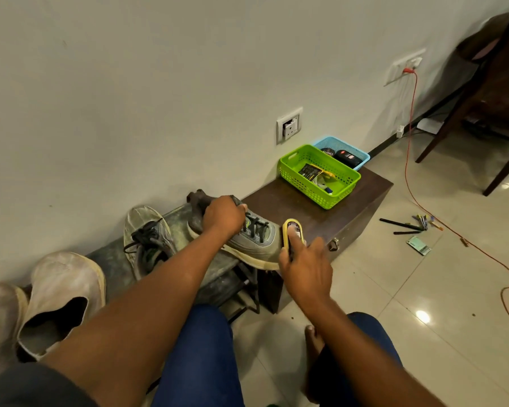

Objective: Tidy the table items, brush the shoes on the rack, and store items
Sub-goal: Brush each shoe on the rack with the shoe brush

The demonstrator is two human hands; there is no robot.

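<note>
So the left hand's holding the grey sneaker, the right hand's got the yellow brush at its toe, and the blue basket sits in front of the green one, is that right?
Not quite. The head view shows the green basket in front, with the blue basket behind it against the wall. The rest holds: the left hand grips the grey sneaker, and the right hand holds the yellow brush at its toe.

- Under your left hand: a dusty mesh-cloth sneaker.
- In your right hand: a glossy yellow plastic brush.
- Beyond both: matt dark wood box, perforated green plastic basket.
</note>
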